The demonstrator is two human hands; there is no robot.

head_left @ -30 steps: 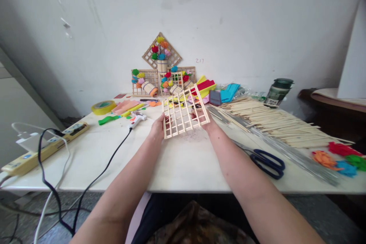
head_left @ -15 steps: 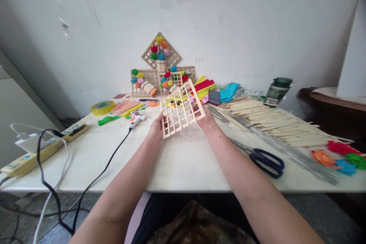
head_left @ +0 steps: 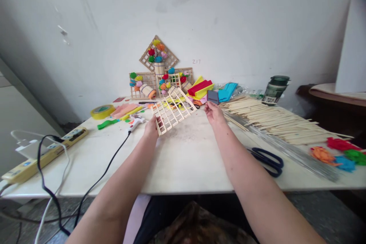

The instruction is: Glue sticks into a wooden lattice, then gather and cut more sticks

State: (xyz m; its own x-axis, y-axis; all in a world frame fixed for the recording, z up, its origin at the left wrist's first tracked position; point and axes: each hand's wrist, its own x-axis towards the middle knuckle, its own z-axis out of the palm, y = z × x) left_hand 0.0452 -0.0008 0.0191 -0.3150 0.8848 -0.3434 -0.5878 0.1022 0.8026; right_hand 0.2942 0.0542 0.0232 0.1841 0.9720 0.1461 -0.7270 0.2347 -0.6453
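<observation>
A pale lattice of crossed wooden sticks [head_left: 175,111] hangs tilted above the table, its left edge gripped by my left hand [head_left: 151,126]. My right hand [head_left: 214,113] is apart from the lattice, to its right, with thumb and fingers drawn together in a pinch. Whatever may be between those fingertips is too small to make out. Behind the lattice, finished stick panels [head_left: 143,84] with colourful paper flowers and little stick barrels lean against the wall. Left of my left hand lies a white glue gun [head_left: 136,122].
Scissors [head_left: 267,161] lie beside my right forearm. Wooden sticks [head_left: 274,116] and a bundle of grey wires [head_left: 294,156] spread to the right, near crumpled paper pieces [head_left: 324,156] and a dark green jar [head_left: 276,90]. Leftward are yellow tape [head_left: 102,111] and a corded power strip [head_left: 48,156].
My right hand has let go of the lattice and moved a little right. My left hand has shifted slightly left with the lattice, which now tilts flatter.
</observation>
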